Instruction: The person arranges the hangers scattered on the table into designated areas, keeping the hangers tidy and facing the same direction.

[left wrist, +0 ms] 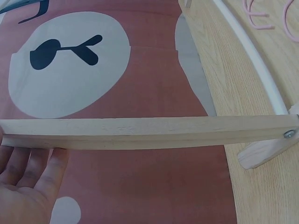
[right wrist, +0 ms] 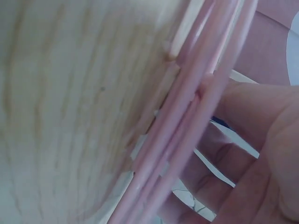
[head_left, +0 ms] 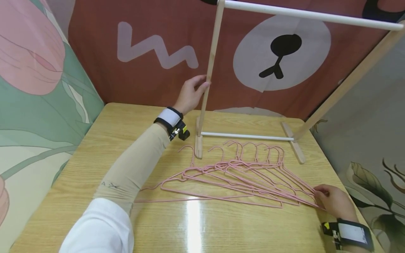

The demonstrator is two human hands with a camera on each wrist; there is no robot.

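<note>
I see my left hand [head_left: 191,95] up against the wooden post [head_left: 209,75] of the little clothes rack [head_left: 294,14] at the back of the table [head_left: 95,147]. My fingers [left wrist: 39,165] look mostly straight and side by side, touching the post, but I cannot tell if they curl round it, because the post hides their tips in the left wrist view. My right hand [head_left: 333,200] sits at the near right corner of the table, on the ends of the pink hangers [head_left: 240,177]. My fingers [right wrist: 252,121] bend over the hanger wires [right wrist: 187,126] there. The right wrist view is very blurry and close, so I cannot tell how many wires I hold. The hangers lie flat in a fanned pile in the middle of the table, hooks pointing toward the rack. They cross each other so much that I cannot count them well. The rack's top bar runs out of the picture at the right. Behind it hangs a red cloth with a bear nose [head_left: 281,52], and its top is cut off too.
</note>
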